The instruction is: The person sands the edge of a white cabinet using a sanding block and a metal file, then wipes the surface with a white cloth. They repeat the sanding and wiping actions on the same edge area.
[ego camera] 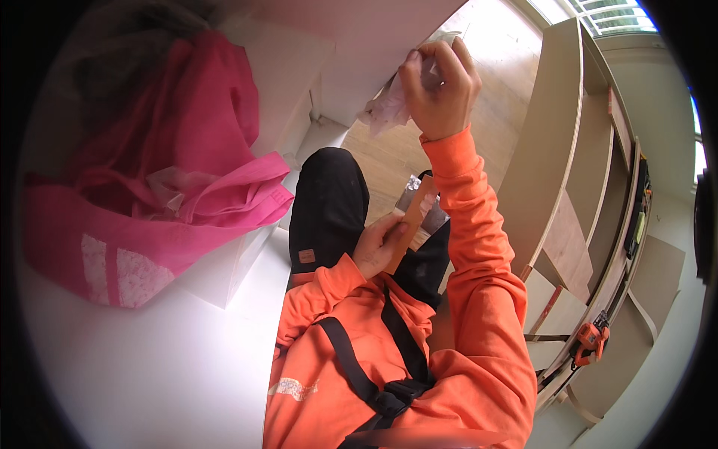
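Note:
My left hand (381, 244) grips a flat, orange-brown strip (414, 221) over my lap. The strip bears a white smear near its far end. Beside and beneath it lies a silvery, foil-like piece (435, 218), partly covered by the strip and my sleeve. Farther out, my right hand (446, 90) is raised near the edge of a white panel (387, 33). Its fingers pinch a crumpled, whitish, thin sheet (387, 109), paper or plastic, which hangs down to the left. Part of the sheet is hidden behind the fingers.
Pink fabric (219, 106) is heaped on a white surface (151, 359) at left. Wooden shelving (538, 151) stands close on the right, with an orange-and-black power tool (590, 342) on it. Wood-look flooring (387, 157) lies beyond my knees.

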Demonstrator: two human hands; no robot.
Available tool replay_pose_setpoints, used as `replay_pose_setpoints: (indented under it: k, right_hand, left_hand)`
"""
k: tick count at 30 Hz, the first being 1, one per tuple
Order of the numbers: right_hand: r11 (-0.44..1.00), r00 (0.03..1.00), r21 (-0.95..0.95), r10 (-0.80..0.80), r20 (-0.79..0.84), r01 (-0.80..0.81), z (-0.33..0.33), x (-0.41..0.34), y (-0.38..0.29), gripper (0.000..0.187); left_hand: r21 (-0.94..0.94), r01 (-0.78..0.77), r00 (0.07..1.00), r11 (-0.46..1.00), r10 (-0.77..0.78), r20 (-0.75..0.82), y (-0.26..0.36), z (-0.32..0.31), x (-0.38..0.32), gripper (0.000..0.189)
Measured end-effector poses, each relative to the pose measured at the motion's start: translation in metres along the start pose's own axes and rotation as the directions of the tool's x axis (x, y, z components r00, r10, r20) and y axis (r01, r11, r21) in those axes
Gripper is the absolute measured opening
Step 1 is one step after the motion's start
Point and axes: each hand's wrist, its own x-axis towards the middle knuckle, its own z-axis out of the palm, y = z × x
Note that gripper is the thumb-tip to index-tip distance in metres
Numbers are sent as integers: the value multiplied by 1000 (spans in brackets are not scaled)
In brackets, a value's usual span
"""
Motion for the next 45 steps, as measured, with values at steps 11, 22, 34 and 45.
replay_pose_setpoints:
  k: [11,22,34,45]
  right_hand:
    - [952,992,-303,-2,128,41,-10,16,-19,9]
    - [917,994,-392,-34,108,74,-3,14,-16,19]
    - [924,984,-366,-44,174,106,-7,15,-17,20]
    - [944,994,-328,71,82,-40,-14,13,-34,11]
  left_hand:
    - [58,-5,1000,998,6,-23,7,-2,0,28]
    - [97,-67,996,993,72,-45,3,0,0,24]
    - [82,-58,997,995,61,-42,5,-3,3,24]
    - [9,-15,998,1000,16,-55,11,-3,4,25]
